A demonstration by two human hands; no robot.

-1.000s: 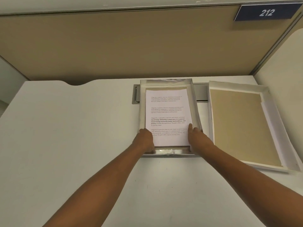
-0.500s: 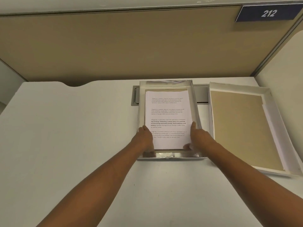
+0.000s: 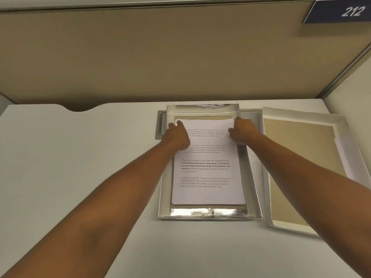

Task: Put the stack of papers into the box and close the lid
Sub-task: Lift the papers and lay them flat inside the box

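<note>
This is an office cubicle. A plain white counter (image 3: pixel 80 157) runs up to a tan fabric partition panel (image 3: pixel 160 57) framed in pale metal trim, and a second panel (image 3: pixel 353 97) closes the right side at a corner. A dark blue number plate (image 3: pixel 341 12) reading 212 is fixed at the top right of the partition. The counter's back edge has a scalloped cable cutout (image 3: pixel 78 108) and a recessed grey cable tray (image 3: pixel 161 125). A printed stack of papers (image 3: pixel 208 173) lies in a box (image 3: pixel 253 177).
</note>
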